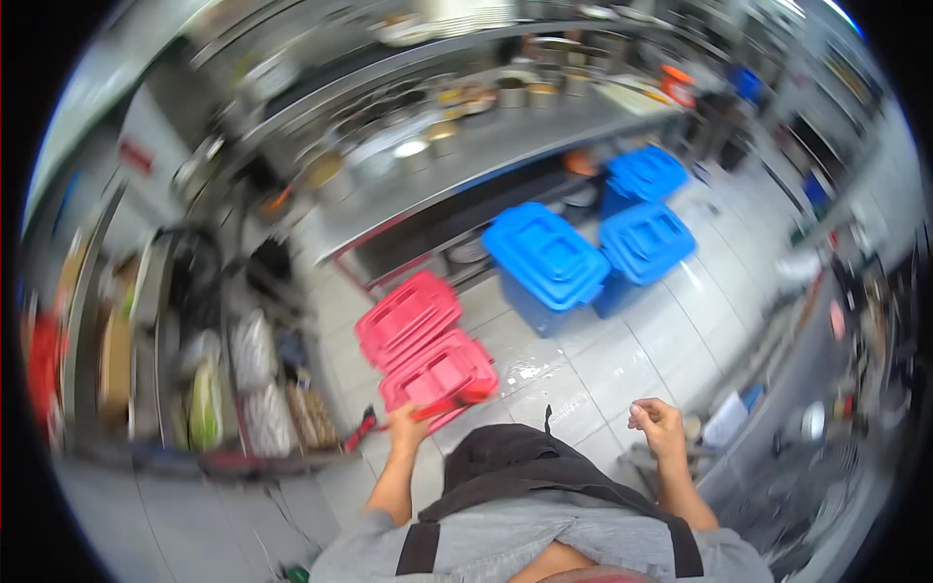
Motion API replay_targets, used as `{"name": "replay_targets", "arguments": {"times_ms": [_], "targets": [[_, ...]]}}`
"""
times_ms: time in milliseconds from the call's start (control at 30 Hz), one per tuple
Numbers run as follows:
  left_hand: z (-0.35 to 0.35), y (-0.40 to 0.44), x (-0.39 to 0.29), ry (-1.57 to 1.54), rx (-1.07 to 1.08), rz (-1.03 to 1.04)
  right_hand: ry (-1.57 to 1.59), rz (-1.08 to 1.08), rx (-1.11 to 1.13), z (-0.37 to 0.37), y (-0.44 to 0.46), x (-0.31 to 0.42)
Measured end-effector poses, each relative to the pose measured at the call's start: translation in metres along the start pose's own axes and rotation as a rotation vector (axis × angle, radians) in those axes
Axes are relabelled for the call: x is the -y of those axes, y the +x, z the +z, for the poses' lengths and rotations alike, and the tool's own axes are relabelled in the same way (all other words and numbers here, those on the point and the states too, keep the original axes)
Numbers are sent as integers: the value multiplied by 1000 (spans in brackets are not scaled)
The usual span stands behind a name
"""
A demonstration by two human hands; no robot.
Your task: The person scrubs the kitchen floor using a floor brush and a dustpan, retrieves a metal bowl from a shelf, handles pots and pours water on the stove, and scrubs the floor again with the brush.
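My left hand (406, 426) is closed on a long, narrow red object beside the near edge of a red lidded bin (442, 369). Blur hides what kind of object it is. The bin's ribbed lid (408, 319) is split into two panels. Off to the right, my right hand (663, 426) hangs in the air with its fingers curled inward, and nothing shows in it. Beyond my hands stand three blue lidded bins, the nearest blue bin (544, 257) among them.
A steel worktable (466, 160) holding several pots and containers runs across the back. At left are shelves (146, 369) with bags and boxes. A cluttered steel counter (768, 466) lines the right side. The tiled floor (632, 364) looks wet near the blue bins.
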State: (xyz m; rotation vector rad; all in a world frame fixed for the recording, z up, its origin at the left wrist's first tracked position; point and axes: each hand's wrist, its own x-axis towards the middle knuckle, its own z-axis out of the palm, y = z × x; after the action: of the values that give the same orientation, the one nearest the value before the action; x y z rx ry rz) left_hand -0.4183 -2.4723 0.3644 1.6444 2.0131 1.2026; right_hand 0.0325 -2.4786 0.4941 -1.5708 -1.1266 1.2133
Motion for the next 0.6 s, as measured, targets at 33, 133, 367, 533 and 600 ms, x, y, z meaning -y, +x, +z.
{"name": "replay_targets", "arguments": {"times_ms": [33, 133, 367, 533, 600], "targets": [[-11, 18, 0, 16, -49, -80, 46, 21, -93, -14, -4, -5], [-58, 112, 21, 47, -765, -215, -269, 77, -44, -43, 2, 1], [-67, 209, -30, 26, -726, -376, -439, -169, 69, -84, 104, 33], [-3, 231, 4, 377, -663, -238, -550, -336, -156, -181, 216, 55], [36, 239, 7, 566, -718, -227, -639, -199, -327, -245, 248, 27]]}}
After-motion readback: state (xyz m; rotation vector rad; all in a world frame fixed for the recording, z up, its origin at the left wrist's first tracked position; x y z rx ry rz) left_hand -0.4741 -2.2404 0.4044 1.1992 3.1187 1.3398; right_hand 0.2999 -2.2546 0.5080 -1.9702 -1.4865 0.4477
